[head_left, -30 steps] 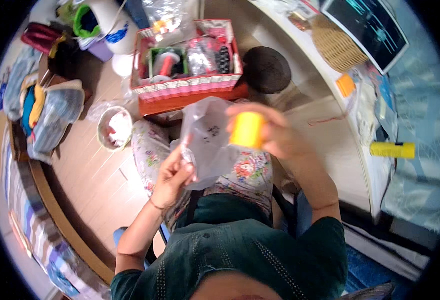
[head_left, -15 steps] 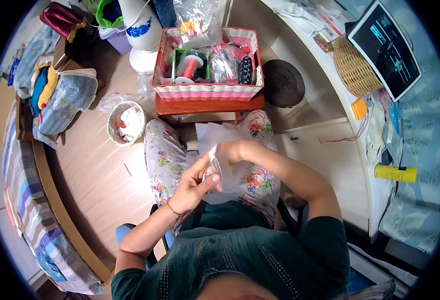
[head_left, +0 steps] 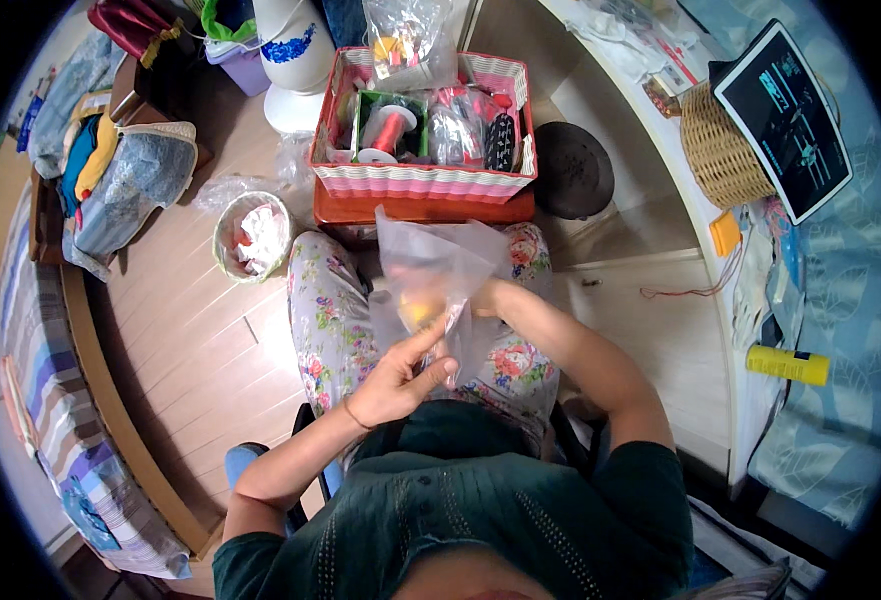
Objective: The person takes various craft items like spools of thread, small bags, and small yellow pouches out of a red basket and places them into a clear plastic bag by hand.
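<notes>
A frosted, see-through plastic bag [head_left: 410, 250] is held up over my lap, its far corner near the red stand. My left hand [head_left: 395, 385] has its edge between the fingers and the thumb. My right hand [head_left: 495, 300] is curled at the bag's right side, its fingertips partly hidden by the plastic. Through the film shows a blurred yellow thing [head_left: 418, 308], too hazy to name. Beneath lie my floral trousers [head_left: 325, 310].
A pink-and-white woven basket [head_left: 420, 183] with a red thread spool [head_left: 388, 132] and plastic packets stands ahead on a red stand [head_left: 360, 210]. A small waste bin [head_left: 228, 262] is at left. A dark round lid-like thing [head_left: 572, 170], wicker basket [head_left: 715, 150] and yellow can [head_left: 788, 365] are at right.
The plastic bag has risen and spread toward the basket. The yellow thing now shows through it. My left fingers have moved slightly right, and my right hand has shifted slightly right.
</notes>
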### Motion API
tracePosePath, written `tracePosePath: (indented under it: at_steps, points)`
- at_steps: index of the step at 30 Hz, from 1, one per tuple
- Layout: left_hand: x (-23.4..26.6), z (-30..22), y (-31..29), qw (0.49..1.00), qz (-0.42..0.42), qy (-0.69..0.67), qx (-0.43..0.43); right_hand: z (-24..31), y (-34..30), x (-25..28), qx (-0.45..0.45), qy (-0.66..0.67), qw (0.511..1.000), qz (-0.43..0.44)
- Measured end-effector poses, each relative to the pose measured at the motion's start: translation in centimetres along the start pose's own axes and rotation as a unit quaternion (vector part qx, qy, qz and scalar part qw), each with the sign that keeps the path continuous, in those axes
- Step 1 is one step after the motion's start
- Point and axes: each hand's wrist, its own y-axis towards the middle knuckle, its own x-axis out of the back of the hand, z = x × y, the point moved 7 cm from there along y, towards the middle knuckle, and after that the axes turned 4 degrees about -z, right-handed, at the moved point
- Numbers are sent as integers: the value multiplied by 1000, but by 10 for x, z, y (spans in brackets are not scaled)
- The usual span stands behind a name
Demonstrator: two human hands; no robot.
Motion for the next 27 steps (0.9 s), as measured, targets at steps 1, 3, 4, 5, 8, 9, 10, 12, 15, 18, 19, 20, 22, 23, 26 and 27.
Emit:
tracePosePath:
  at_steps: [1,3,4,5,8,9,10,12,15,18,19,20,22,23,26,27]
  points:
    - [-1,0,0,1000,1,1,1,4,3,4,32,-29,999,-27]
    - [-4,-1,0,1000,7,-2,-3,14,9,14,89,-204,972,-79]
    - [-3,0,-1,1000,6,-1,-2,22,9,17,112,-333,931,-100]
    - [-2,0,-1,1000,2,3,-9,28,8,18,122,-471,867,-105]
    - [1,5,-2,999,-15,28,-43,42,-2,19,127,-710,684,-110]
    - [2,5,-1,997,-22,38,-57,43,-3,20,128,-729,664,-107]
    - [4,6,-1,996,-31,49,-71,44,-3,20,133,-740,651,-103]
    - [11,9,2,997,-59,-12,-42,42,-1,23,144,-683,708,-105]
    - [23,-6,8,983,-119,-141,-13,51,2,19,95,-528,844,17]
    - [37,-1,8,968,-153,-198,24,109,-25,-19,77,-375,860,338]
    - [40,-2,6,966,-159,-201,18,131,-18,-10,42,-270,906,322]
    - [40,-2,6,969,-156,-190,24,149,-7,0,6,-162,941,298]
    - [39,0,5,974,-152,-166,37,177,48,35,76,-239,967,49]
    - [36,-1,7,974,-148,-165,41,185,68,50,176,-380,906,-61]
    - [35,4,9,977,-131,-163,28,157,128,64,157,-635,730,-200]
    - [37,5,8,979,-126,-160,24,147,143,61,158,-629,737,-188]
